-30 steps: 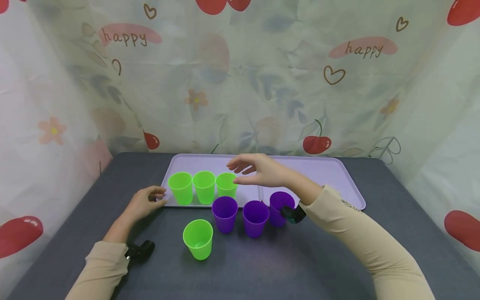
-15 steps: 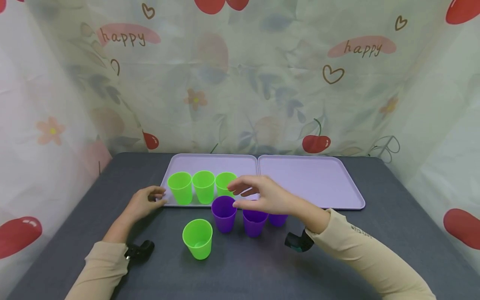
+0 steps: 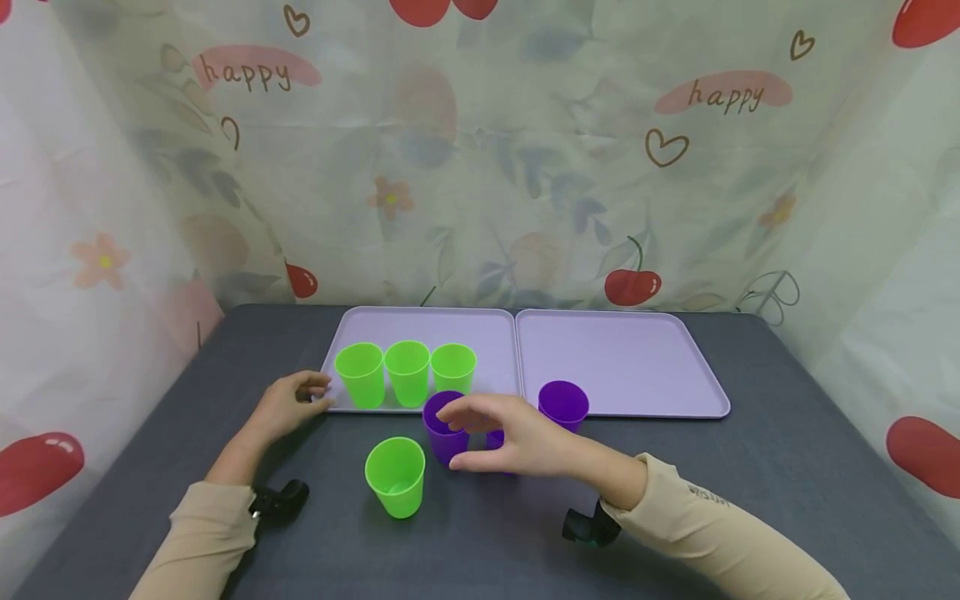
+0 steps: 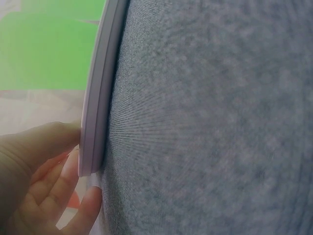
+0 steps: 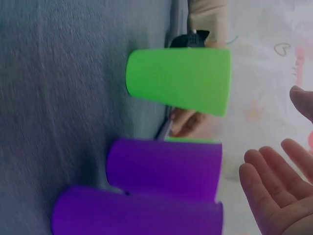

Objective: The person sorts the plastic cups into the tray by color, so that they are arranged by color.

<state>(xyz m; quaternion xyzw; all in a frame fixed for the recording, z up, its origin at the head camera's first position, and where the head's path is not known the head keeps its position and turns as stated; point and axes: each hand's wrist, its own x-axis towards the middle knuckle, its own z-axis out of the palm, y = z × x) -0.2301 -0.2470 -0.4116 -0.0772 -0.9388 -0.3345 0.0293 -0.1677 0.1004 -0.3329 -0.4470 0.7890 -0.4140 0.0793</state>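
Observation:
My left hand rests at the front left corner of the left lilac tray, thumb and fingertips touching its edge. Inside that tray, three green cups stand upright in a row. My right hand is spread above the purple cups, holding nothing, thumb and fingers apart. It partly covers the left purple cup and nearly all of the middle one. Behind the wrist, the right purple cup shows its rim. Another green cup stands on the table in front; in the right wrist view this green cup is beside two purple cups.
A second lilac tray lies against the left one, with nothing in it. Both trays sit at the back of the dark grey table. Patterned curtains close off the back and sides.
My right hand has come down and toward me, from above the right green cup in the tray to above the purple cups. My left hand and all the cups have stayed put.

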